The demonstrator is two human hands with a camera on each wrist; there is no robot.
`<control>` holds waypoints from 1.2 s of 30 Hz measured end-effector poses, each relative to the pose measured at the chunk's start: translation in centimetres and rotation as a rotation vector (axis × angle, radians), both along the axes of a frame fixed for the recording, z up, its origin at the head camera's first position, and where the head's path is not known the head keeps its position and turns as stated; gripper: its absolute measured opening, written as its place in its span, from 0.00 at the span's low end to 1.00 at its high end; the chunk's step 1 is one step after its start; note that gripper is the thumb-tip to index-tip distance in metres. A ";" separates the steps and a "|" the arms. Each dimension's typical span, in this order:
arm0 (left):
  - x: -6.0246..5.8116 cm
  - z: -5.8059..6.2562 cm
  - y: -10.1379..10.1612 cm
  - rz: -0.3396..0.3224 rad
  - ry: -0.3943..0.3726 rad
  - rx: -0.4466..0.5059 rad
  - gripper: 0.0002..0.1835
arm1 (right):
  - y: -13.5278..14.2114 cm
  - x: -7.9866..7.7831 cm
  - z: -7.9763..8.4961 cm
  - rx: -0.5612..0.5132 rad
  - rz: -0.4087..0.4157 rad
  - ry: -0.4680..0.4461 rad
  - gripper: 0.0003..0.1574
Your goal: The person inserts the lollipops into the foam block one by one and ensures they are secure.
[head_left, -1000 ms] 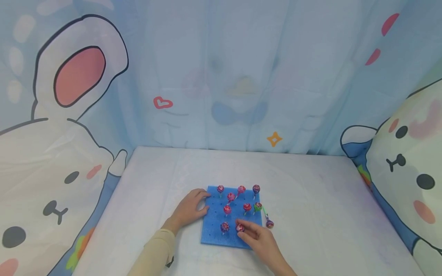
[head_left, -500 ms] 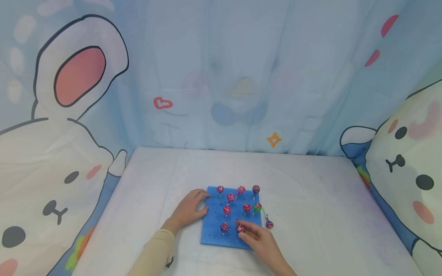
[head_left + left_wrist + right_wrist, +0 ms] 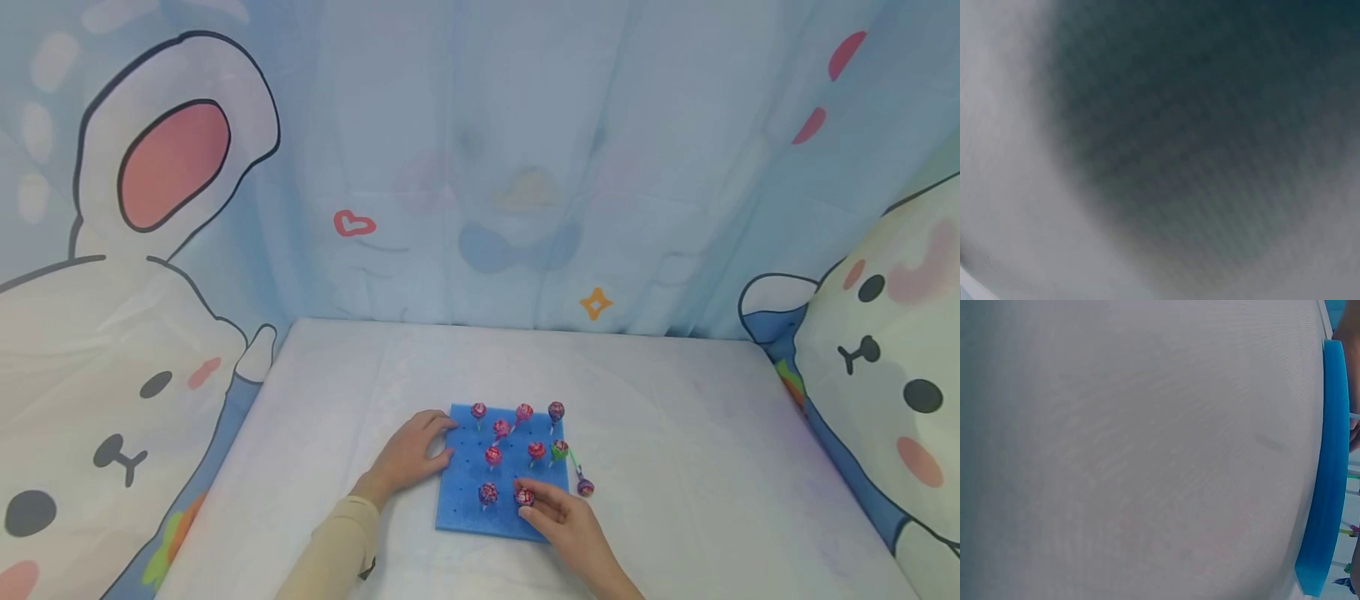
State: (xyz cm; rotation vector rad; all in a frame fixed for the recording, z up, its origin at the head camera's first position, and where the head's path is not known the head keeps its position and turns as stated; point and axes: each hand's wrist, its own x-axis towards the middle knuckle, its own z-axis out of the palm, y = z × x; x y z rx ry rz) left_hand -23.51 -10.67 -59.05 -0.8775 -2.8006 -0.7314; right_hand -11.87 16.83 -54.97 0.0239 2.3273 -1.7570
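Observation:
A blue foam board [image 3: 468, 512] with small holes lies flat on the table. Several wrapped lollipops stand in it by their sticks, among them a red lollipop [image 3: 536, 451], a green lollipop [image 3: 559, 450] and a dark purple lollipop [image 3: 488, 494]. At the board's left edge rests my left hand [image 3: 408, 452], thumb and fingers apart and touching the edge. Over the front right part, my right hand [image 3: 566, 523] pinches a red-and-purple lollipop [image 3: 523, 497] between thumb and fingers. Its stick is hidden, so I cannot tell whether it sits in a hole.
One purple lollipop [image 3: 585, 487] with a green stick lies on the white table [image 3: 712, 467] just beyond the board's right edge. A cartoon-printed curtain [image 3: 510, 100] hangs behind the table. The left wrist view is dark and blurred; the right one shows the board's side [image 3: 1334, 456].
The lollipop in my right hand has shifted very slightly to the right, and the fingertips with it. My left hand and the board have stayed in place.

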 end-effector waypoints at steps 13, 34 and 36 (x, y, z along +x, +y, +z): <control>-0.2 0.4 -0.1 -0.003 -0.018 -0.007 0.24 | 0.4 0.1 0.9 -0.041 -0.019 -0.020 0.31; -0.1 0.0 -0.4 -0.012 -0.058 -0.056 0.29 | 6.3 -2.1 4.2 0.305 -0.267 0.203 0.22; -0.1 -0.1 -0.4 -0.011 -0.059 -0.060 0.29 | 6.5 -2.2 3.9 0.329 -0.273 0.177 0.23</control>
